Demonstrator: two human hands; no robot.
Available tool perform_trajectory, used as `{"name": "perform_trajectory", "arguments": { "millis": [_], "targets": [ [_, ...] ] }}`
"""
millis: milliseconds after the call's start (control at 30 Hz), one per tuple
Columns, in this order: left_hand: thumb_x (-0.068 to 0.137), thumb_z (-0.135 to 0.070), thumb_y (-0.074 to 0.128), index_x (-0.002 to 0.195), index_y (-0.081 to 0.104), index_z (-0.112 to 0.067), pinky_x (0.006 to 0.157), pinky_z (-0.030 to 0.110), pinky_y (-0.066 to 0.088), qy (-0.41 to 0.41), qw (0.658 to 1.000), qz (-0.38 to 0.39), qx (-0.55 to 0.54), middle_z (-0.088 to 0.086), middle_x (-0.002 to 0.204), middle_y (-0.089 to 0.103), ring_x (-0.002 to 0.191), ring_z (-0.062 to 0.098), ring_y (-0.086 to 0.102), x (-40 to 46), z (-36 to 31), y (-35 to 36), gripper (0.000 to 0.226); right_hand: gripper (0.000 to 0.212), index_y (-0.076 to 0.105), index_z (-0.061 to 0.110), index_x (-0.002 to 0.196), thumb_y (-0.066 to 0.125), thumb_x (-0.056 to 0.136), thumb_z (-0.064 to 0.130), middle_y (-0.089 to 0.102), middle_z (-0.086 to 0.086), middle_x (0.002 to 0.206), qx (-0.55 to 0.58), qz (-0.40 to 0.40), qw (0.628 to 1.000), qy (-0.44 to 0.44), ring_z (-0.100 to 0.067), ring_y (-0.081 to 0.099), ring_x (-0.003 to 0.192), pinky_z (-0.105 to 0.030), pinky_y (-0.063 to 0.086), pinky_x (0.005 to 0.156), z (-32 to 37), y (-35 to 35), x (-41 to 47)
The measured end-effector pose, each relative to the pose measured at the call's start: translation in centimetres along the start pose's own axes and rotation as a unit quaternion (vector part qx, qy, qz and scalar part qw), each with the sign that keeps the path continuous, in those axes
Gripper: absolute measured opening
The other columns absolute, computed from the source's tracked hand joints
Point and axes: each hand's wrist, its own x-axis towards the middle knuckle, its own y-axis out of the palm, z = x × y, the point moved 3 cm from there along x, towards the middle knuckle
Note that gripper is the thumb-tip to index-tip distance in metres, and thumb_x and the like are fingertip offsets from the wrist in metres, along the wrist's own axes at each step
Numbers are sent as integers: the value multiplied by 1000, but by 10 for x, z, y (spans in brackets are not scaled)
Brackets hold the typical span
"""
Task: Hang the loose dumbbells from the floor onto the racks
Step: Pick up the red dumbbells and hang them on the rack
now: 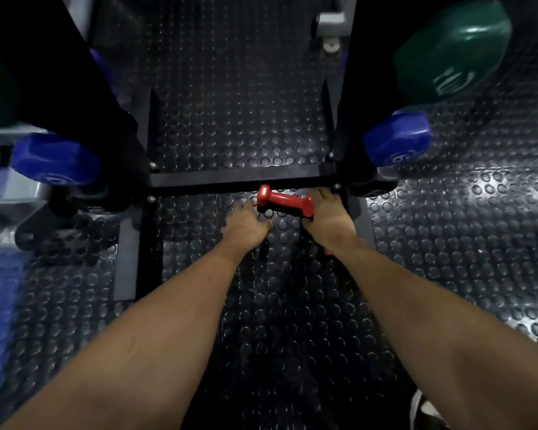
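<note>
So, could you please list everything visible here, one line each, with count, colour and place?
red dumbbell: 1, red, on the floor just in front of the rack's crossbar, between the two hands
blue dumbbells: 2 ends visible, blue, low on the rack, one at each side
green dumbbell: 1, green, higher on the rack's right side, upper right; a dark shape at the far left edge may be another
rack: 1, black, base crossbar across the middle, uprights left and right
floor: 1, dark studded rubber, throughout
shoe: 1, black and white, bottom right edge
left hand: 1, at the red dumbbell's left end
right hand: 1, at its right end
</note>
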Motion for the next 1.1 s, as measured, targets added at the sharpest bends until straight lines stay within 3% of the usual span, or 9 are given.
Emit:
{"name": "perform_trajectory", "arguments": {
  "millis": [100,200,300,533,633,767,900,1033,1100],
  "targets": [
    [89,-48,69,162,13,-28,117,71,22,-31,997,32,64,4,170,9,154,41,12,6,11,12,94,79,35,21,157,73,88,14,39,-9,157,-50,35,998,-26,-35,36,143,-48,37,118,-6,9,20],
    [90,-39,73,164,2,-22,118,71,21,-17,992,62,112,6,171,-14,156,41,-7,6,19,24,104,74,39,23,154,71,88,12,44,-5,155,-78,42,995,-40,-33,39,141,-47,38,118,-15,16,30],
    [87,-37,78,164,0,-18,117,67,28,-3,984,77,161,8,168,-23,155,42,-13,7,26,32,111,68,42,21,151,71,90,16,47,-2,151,-117,35,991,-46,-31,43,137,-44,38,116,-16,21,36],
    [83,-45,81,162,-11,-11,114,64,37,16,960,54,274,18,166,-27,154,48,-9,4,30,44,126,58,49,19,143,74,91,20,50,-3,140,-107,44,991,-65,-29,52,129,-43,43,112,-15,17,37],
    [85,-45,79,161,-13,-9,115,65,34,16,959,57,277,20,165,-29,153,50,-11,6,28,46,125,52,52,23,138,75,91,22,47,2,135,-35,50,996,-66,-27,61,117,-42,49,104,-12,8,27],
    [83,-35,83,161,-14,-14,118,67,27,17,967,105,231,13,164,-35,153,47,-19,8,30,37,126,50,53,23,137,74,93,28,44,1,134,23,67,995,-73,-22,61,108,-37,48,103,7,-4,14],
    [88,-32,78,164,-2,-20,125,58,18,27,975,137,172,6,167,-29,155,43,-16,10,39,13,111,45,59,24,126,80,87,31,49,0,125,79,32,994,-70,-17,58,104,-30,46,98,33,-20,-4],
    [93,-38,69,163,14,-21,125,60,18,-5,979,95,183,12,171,-9,155,44,2,-9,50,-10,91,39,60,23,112,85,83,30,64,9,101,201,38,979,5,-3,63,88,-17,48,79,43,-41,-22],
    [94,-43,65,162,19,-22,125,60,18,-15,979,80,185,13,171,-3,155,43,8,-27,54,-21,85,36,64,20,109,87,82,26,70,5,105,256,47,965,30,-8,67,93,-18,48,81,42,-53,-34]
  ]
}}
